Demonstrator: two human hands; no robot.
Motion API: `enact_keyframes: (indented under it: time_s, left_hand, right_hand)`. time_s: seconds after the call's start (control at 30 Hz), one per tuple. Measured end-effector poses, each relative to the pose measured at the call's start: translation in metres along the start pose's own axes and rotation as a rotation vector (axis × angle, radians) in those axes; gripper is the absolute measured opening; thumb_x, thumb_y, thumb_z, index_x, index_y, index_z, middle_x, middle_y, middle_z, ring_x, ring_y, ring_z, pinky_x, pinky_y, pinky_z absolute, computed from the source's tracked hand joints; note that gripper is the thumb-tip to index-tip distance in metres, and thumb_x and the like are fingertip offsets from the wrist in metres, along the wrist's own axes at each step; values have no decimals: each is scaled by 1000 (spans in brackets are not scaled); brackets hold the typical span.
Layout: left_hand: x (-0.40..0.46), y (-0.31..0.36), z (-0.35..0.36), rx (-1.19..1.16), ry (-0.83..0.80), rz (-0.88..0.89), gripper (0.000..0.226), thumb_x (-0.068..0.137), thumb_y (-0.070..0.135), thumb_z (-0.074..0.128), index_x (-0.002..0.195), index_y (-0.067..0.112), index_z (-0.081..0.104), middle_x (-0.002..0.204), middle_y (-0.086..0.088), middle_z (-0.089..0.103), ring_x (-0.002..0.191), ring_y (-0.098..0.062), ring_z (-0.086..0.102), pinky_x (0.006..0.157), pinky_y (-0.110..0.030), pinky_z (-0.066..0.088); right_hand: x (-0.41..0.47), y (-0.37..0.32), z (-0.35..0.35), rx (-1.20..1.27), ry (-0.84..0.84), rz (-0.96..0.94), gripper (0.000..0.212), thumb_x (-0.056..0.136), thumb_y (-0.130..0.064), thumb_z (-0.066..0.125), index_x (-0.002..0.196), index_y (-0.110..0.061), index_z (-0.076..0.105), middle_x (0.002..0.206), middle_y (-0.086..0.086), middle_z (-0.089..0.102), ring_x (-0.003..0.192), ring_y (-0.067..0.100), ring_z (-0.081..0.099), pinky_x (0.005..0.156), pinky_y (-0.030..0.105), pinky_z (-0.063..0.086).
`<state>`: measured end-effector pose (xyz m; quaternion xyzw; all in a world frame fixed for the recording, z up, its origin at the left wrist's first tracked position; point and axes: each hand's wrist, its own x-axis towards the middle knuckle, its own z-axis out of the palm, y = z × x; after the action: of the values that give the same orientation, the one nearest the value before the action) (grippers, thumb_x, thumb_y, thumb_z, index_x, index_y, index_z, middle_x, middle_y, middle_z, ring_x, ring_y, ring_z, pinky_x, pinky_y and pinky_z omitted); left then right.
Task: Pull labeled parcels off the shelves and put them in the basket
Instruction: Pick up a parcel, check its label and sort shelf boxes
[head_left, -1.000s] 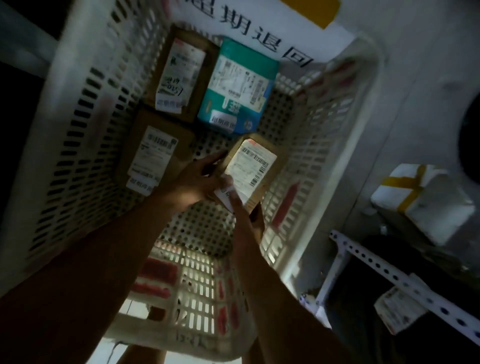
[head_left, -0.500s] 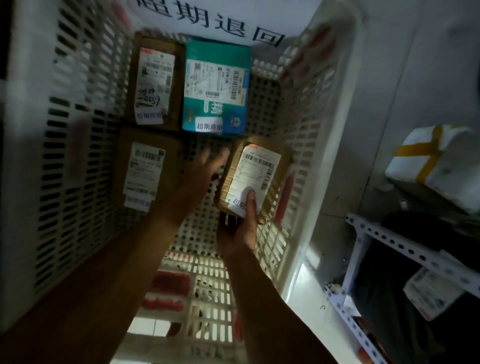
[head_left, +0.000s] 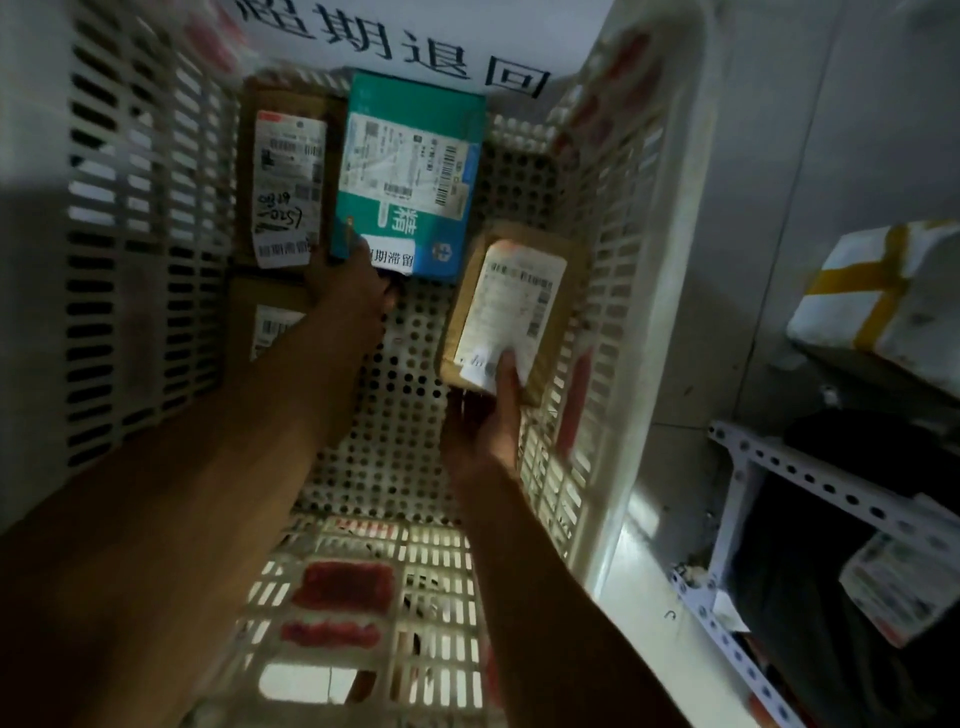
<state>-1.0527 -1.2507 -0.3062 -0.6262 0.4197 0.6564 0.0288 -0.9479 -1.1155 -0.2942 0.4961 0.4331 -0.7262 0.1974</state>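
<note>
The right hand (head_left: 485, 415) grips the labelled brown cardboard parcel (head_left: 511, 306) low by the white perforated plastic basket's (head_left: 649, 260) right wall; the left hand (head_left: 358, 291) has reached the teal box (head_left: 410, 176), fingers seemingly curled on it, tidying room.

Perforated basket (head_left: 639, 312); apparently four parcels (head_left: 410, 171)

The left hand (head_left: 358, 291) is being moved off the brown parcel (head_left: 511, 306) to the teal box (head_left: 410, 176), while the parcel is being lowered toward the basket (head_left: 649, 312) wall.
</note>
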Motion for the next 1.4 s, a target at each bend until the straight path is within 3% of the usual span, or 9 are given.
enact_keyframes:
  time_s: [0.23,0.4,0.5,0.67,0.83,0.97,1.07,1.2,1.4]
  left_hand:
    - [10,-5,-2,-18,-48,-82,45,103,22,55,146,26,44,131,-11,64,112,-29,67,94,-47,57]
    - [13,-3,-8,105,-110,-83,37,104,26,53,140,22,49,119,-10,68,103,-25,70,99,-44,55]
    - [9,10,-11,206,-130,-164,31,107,26,46,137,18,49,107,-8,64,88,-22,68,90,-38,55]
    - [-34,16,-27,314,-127,-99,21,104,12,47,119,14,61,93,-1,63,80,-12,61,72,-24,51]
    - [-107,0,-81,683,-108,84,16,94,26,61,86,17,71,102,-8,74,98,-26,70,94,-44,57]
    - [-176,-2,-131,946,-120,316,14,94,18,65,100,10,75,106,-11,75,98,-26,69,85,-30,54]
    - [-225,-1,-164,945,-136,340,16,91,13,68,105,5,72,104,-11,74,92,-19,66,69,-12,37]
    - [-286,5,-207,905,-99,328,26,90,11,69,115,5,68,112,-13,70,106,-31,66,82,-26,45]
    - [-368,-5,-281,617,-63,215,29,89,12,69,117,13,65,115,-16,70,94,-26,63,77,-25,51]
  right_hand:
    - [86,-51,59,331,-6,36,39,96,-26,68,132,-12,63,114,6,72,89,14,73,65,27,59]
    - [127,-36,83,267,90,-25,59,92,-44,69,141,-16,53,136,11,62,118,25,62,99,43,54]
    - [128,-34,80,41,143,-5,57,88,-49,73,132,-16,58,131,13,64,112,29,65,99,51,55]
    - [75,-56,60,-298,75,32,11,95,-17,67,99,-7,68,96,10,69,90,24,66,96,41,55]
    - [-17,-57,38,-600,-36,141,26,100,-10,56,76,-12,65,73,9,63,60,17,65,65,29,58]
    - [-101,-58,16,-893,-222,142,16,100,-2,55,88,-10,60,68,11,59,43,11,58,41,19,46]
    - [-152,-56,-1,-1132,-300,76,14,93,2,65,98,-9,59,91,19,62,69,24,61,58,27,49]
    - [-217,-65,-12,-1568,-386,-140,36,90,-20,72,124,-10,64,116,11,69,108,26,66,84,25,48]
    - [-299,-57,-28,-1790,-606,-227,41,92,-25,72,128,-7,62,129,13,65,121,28,62,102,32,48]
